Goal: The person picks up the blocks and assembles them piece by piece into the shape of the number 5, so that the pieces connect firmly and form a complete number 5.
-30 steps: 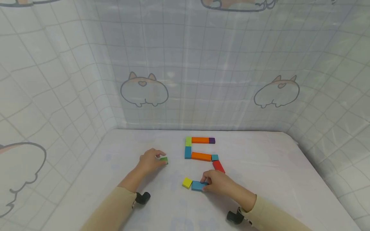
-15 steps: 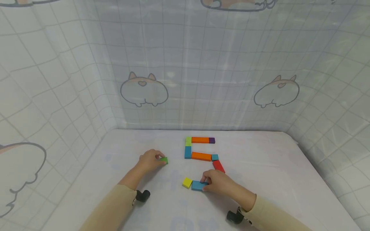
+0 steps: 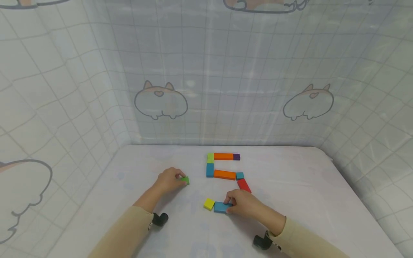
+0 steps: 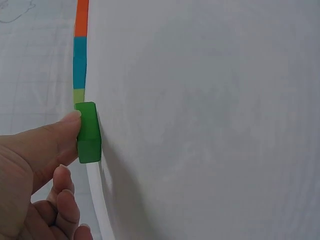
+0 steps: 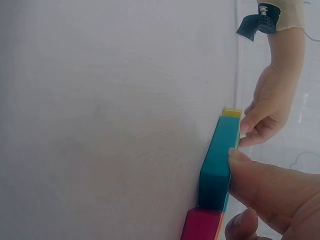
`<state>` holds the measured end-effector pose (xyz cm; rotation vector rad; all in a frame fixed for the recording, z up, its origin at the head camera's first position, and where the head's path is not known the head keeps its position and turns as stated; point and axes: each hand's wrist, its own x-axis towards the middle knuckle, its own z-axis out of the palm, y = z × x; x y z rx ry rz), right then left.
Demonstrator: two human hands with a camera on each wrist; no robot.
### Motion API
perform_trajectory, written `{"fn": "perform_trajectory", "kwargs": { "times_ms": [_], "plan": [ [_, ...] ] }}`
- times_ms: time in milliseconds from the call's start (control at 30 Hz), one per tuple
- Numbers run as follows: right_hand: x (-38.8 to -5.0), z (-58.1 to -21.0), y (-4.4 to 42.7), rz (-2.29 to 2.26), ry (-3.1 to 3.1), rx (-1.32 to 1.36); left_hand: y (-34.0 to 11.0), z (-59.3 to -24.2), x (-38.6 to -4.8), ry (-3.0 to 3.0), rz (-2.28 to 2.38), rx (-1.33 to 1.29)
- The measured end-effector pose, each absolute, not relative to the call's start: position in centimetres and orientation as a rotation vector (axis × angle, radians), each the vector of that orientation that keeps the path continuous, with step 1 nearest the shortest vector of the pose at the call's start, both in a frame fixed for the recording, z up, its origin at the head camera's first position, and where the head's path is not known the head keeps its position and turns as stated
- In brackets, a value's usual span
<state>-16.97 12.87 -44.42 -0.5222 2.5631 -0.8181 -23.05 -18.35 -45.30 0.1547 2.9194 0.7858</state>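
Observation:
My left hand (image 3: 168,180) pinches a small green block (image 3: 185,180) between thumb and fingers, left of the laid-out blocks; in the left wrist view the green block (image 4: 89,132) shows at the thumb tip. With thumb and finger, my right hand (image 3: 244,203) grips the right end of a blue block (image 3: 222,207) lying on the table. A yellow block (image 3: 209,204), turned at an angle, touches or nearly touches its left end. The right wrist view has the thumb against the near side of the blue block (image 5: 218,157).
Behind my hands runs a line of blocks: lime (image 3: 210,158), orange (image 3: 223,156), purple (image 3: 236,157), blue (image 3: 209,170), a second orange block (image 3: 224,175), small teal (image 3: 240,175) and slanted red (image 3: 243,185). A grid-patterned curtain (image 3: 206,79) surrounds the white table (image 3: 290,186).
My left hand has shifted slightly to the right with the green block. The right hand and the blue block have stayed in place.

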Motion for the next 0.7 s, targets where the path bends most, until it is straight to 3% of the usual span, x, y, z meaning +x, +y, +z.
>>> {"fn": "perform_trajectory", "kwargs": {
  "times_ms": [700],
  "plan": [
    [-17.1, -44.8, 13.0, -0.829, 2.564, -0.538, -14.3, -45.7, -21.3, 2.849, 0.729, 0.252]
  ]
}}
